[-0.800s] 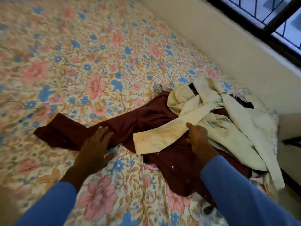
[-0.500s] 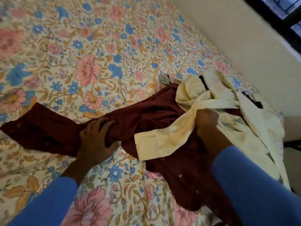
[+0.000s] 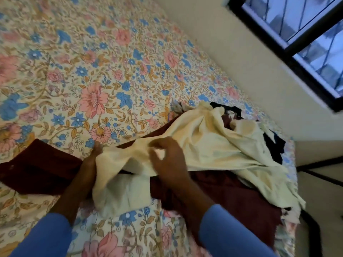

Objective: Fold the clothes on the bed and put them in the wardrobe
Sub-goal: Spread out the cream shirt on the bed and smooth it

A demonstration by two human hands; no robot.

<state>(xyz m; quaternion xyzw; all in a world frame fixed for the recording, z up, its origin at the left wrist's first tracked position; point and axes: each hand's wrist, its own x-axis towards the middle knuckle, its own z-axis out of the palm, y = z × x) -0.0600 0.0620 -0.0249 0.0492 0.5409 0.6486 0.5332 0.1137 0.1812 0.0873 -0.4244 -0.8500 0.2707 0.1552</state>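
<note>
A maroon garment (image 3: 40, 167) lies flat at the lower left of the flowered bed (image 3: 74, 71). At centre, the left hand (image 3: 91, 161) seems to grip the edge of the cream shirt (image 3: 213, 143), its fingers hidden under the cloth. The right hand (image 3: 167, 158) pinches the same shirt with curled fingers, holding it raised over the maroon one. Dark clothes (image 3: 274, 147) lie at the right, below the window (image 3: 297, 34).

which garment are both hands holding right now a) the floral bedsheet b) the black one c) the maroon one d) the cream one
d: the left hand and the right hand both hold folds of the cream garment, raised above the maroon garment that lies flat beneath it.
</note>
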